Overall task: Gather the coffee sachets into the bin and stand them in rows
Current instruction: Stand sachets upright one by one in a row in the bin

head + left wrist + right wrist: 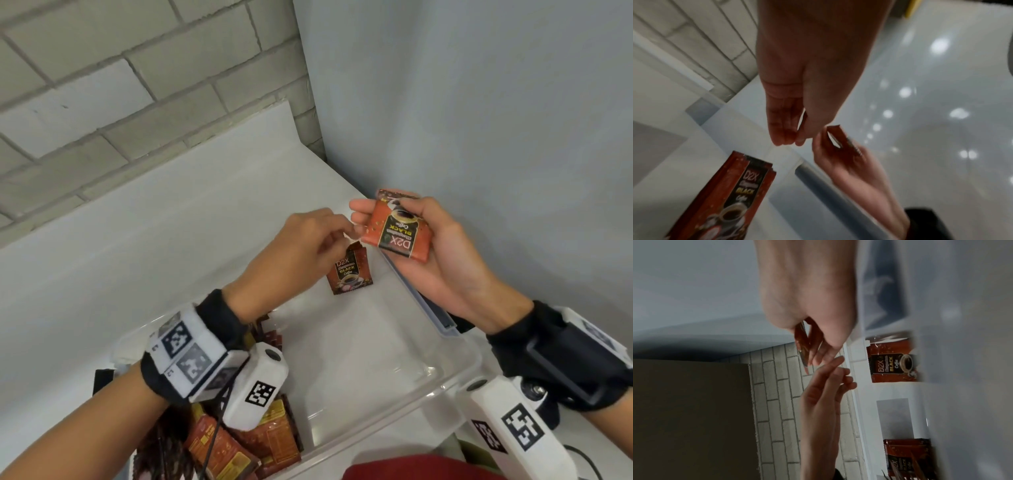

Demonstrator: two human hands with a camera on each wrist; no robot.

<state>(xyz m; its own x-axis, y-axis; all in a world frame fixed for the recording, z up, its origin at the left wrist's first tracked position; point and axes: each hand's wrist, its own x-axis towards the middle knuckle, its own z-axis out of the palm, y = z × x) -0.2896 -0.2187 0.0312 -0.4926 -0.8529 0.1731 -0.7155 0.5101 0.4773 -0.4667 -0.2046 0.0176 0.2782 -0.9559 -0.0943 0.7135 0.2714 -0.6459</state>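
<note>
Several sachets [395, 230] lie stacked in the right hand [442, 253], clamped between thumb and fingers above the bin's [455, 363] far corner. One sachet [349, 272] already stands inside against the far wall; a loose heap [239, 442] fills the near left. The left hand [291, 260] hovers beside the stack, fingertips pinched together, seemingly on nothing. These packets look light, thin and slick, likely best pinched by the top edge. A white table [171, 240] meets brick and grey walls.
</note>
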